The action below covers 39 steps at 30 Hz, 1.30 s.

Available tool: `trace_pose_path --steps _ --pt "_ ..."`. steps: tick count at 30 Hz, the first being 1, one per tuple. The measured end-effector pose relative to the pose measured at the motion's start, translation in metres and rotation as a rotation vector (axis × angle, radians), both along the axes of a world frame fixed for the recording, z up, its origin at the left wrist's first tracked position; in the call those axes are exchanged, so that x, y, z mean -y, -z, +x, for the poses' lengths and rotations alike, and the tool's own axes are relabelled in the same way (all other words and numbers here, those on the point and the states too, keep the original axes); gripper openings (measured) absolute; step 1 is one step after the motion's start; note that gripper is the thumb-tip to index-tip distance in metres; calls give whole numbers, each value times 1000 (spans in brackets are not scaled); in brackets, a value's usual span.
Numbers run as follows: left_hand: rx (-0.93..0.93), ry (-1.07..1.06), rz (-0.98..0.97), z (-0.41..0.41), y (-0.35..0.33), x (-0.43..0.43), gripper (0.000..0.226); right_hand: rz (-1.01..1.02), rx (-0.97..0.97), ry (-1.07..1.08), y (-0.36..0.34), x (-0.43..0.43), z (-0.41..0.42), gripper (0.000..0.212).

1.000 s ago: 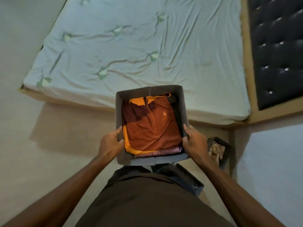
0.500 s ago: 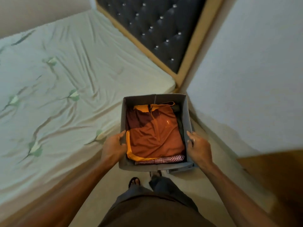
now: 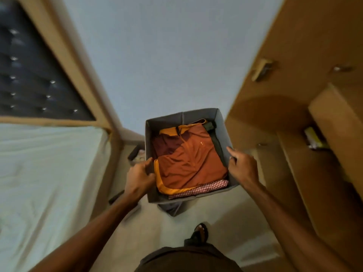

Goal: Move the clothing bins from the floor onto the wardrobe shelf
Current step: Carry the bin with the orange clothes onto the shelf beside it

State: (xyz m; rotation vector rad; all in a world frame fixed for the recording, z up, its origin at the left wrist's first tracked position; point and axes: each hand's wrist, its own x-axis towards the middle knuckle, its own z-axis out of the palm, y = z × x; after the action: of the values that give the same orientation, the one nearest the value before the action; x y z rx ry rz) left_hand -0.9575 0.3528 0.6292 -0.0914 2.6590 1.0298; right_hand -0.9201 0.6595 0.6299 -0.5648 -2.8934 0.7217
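Head view: A person carries a grey fabric bin [image 3: 221, 130] at waist height above the pale floor [image 3: 157, 236], in the narrow gap between a bed [image 3: 49, 173] on the left and a wooden wardrobe [image 3: 306, 71] on the right, facing a pale blue wall [image 3: 167, 55]. The left hand [image 3: 139, 177] clasps the bin's left wall, its grip closed with the thumb hooked inside the rim. The right hand [image 3: 243, 167] clasps the right wall, its grip also closed, thumb laid along the rim and fingers curled on the outside. Folded inside the bin lies an orange shirt [image 3: 192, 163] with yellow trim, over a red checked garment [image 3: 204, 188] that peeks out at the near edge. Just below the carried bin, the corner of another grey bin [image 3: 172, 208] shows on the floor. One sandalled foot [image 3: 200, 232] stands nearby. The wardrobe is open, and a shelf [image 3: 318, 179] is visible to the right of the bin, with a blurred yellow object [image 3: 314, 138] lying further in. A dark tufted headboard [image 3: 29, 79] rises behind the bed.
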Motion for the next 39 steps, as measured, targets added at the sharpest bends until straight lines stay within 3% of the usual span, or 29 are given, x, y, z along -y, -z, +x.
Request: trace_pose_path --steps 9,18,28,36,39 --pt "-40 360 21 -67 -28 -204 59 -38 -81 387 -18 -164 34 41" --pt "-240 711 83 -132 -65 -385 44 -28 -252 705 -49 -280 56 40" --pt "-180 1067 189 -198 -94 -572 51 88 -373 1005 -75 -378 48 42" --pt "-252 1353 235 -200 -114 -708 28 83 -261 1238 -91 -443 63 43" --pt "-292 1441 210 -196 -110 -761 28 83 -218 1288 -89 -474 73 41"
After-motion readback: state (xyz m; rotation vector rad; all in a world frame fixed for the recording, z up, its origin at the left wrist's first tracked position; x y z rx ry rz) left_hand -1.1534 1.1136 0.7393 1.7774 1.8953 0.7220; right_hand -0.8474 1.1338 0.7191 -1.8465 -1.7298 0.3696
